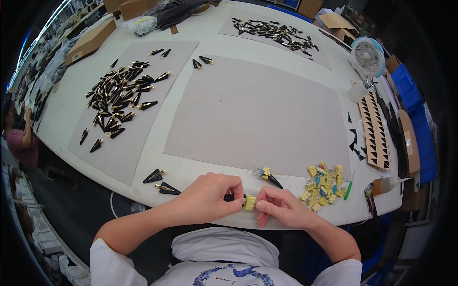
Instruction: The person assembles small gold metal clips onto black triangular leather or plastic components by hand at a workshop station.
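Observation:
In front of my body, my left hand (pixel 213 196) pinches a black hair clip (pixel 229 197) between thumb and fingers. A small yellow block (pixel 250 202) sits at the clip's end, between my two hands. My right hand (pixel 281 207) closes thumb and forefinger on the block's right side; what fine part they grip is too small to tell. Two black clips (pixel 153 176) lie left of my left hand. Just beyond my right hand rests another black clip (pixel 275 181) with a yellow block (pixel 265 172) at its end.
To the right sit a pile of yellow blocks (pixel 324 188), a green stick (pixel 348 190) and a bottle (pixel 383 186). Black clips (pixel 119 93) cover the left grey sheet, with more clips (pixel 281 34) at the back. A fan (pixel 368 55) and a card of black triangles (pixel 374 128) stand right.

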The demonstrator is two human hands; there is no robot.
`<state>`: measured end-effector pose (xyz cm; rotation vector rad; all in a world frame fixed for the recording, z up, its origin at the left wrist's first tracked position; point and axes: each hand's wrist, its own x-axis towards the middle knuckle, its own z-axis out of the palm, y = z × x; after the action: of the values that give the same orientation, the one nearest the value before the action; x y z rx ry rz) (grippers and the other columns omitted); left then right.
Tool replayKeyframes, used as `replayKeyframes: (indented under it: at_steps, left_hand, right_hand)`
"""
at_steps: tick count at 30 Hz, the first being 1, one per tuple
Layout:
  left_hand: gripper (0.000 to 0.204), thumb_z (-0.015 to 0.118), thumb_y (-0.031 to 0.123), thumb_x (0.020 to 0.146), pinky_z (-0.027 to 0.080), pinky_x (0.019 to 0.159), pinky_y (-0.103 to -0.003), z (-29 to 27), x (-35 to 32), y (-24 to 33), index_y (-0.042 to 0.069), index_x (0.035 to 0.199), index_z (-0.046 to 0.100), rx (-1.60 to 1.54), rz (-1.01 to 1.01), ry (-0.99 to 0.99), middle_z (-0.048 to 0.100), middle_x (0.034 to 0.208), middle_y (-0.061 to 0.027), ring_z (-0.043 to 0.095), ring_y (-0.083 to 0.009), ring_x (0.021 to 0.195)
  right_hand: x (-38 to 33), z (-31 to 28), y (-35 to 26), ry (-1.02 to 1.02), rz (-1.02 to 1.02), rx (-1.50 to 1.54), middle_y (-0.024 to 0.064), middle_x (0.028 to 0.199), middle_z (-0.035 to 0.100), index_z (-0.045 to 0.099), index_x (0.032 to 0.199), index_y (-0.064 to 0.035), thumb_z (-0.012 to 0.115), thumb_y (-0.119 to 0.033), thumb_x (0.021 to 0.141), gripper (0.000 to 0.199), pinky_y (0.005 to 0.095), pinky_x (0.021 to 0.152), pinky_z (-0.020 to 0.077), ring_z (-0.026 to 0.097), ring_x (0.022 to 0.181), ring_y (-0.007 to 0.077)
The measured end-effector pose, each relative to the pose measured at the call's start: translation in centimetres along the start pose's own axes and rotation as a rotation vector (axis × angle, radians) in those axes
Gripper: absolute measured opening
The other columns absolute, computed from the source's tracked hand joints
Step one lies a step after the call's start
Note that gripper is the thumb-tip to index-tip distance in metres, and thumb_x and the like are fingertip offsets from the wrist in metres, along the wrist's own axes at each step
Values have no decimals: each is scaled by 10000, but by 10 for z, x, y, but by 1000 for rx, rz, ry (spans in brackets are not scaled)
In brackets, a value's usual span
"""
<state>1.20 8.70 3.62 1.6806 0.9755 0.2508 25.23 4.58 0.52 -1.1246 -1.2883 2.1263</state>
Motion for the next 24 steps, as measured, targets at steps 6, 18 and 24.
replayKeyframes:
  at_steps: [6, 18, 24]
  left_hand:
    - [170, 674, 156, 833, 515, 651, -318, 1, 2, -3, -9, 832, 632, 14, 33, 10, 690, 760, -129, 652, -214, 679]
    - [167, 671, 154, 828, 502, 651, -311, 0, 2, -3, -8, 819, 632, -23, -5, 10, 683, 749, -118, 638, -189, 677]
    - [156, 668, 139, 838, 492, 657, -278, 1, 4, -12, -8, 827, 617, -28, 47, 3, 668, 742, -75, 608, -120, 706]
  right_hand:
    - [-1, -1, 1, -6, 6, -17, 21, 755, 601, 552, 932, -22, 545, -209, 1015, 205, 243, 660, 517, 608, 679, 77]
    - [1, 0, -2, 8, 29, 4, 25, 747, 599, 548, 939, -17, 545, -202, 1015, 200, 247, 658, 517, 608, 676, 82]
    - [0, 0, -4, -2, 40, -6, 31, 764, 604, 549, 955, -15, 542, -200, 1015, 194, 249, 669, 523, 611, 686, 87]
